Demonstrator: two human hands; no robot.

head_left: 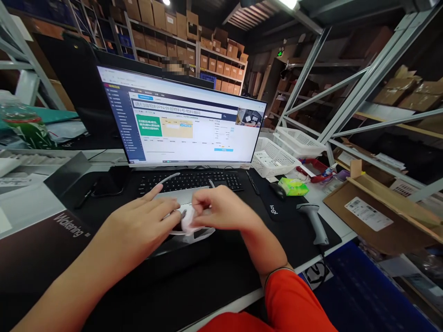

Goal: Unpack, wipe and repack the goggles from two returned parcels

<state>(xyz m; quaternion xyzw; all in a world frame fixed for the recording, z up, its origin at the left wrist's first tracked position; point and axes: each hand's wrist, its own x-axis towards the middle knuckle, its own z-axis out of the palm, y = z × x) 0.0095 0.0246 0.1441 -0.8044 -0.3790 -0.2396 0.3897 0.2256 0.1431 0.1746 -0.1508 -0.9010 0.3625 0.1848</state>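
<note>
Though blurred, bunched white cloth

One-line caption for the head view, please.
Left hand on what look like glasses, right hand pinching a white cloth, before a keyboard and lit monitor.

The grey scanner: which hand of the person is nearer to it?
Right. The right hand is to the left of the scanner; the left hand is farther left.

A person's hands flank a blurred white piece just in front of a keyboard and lit monitor.
</note>
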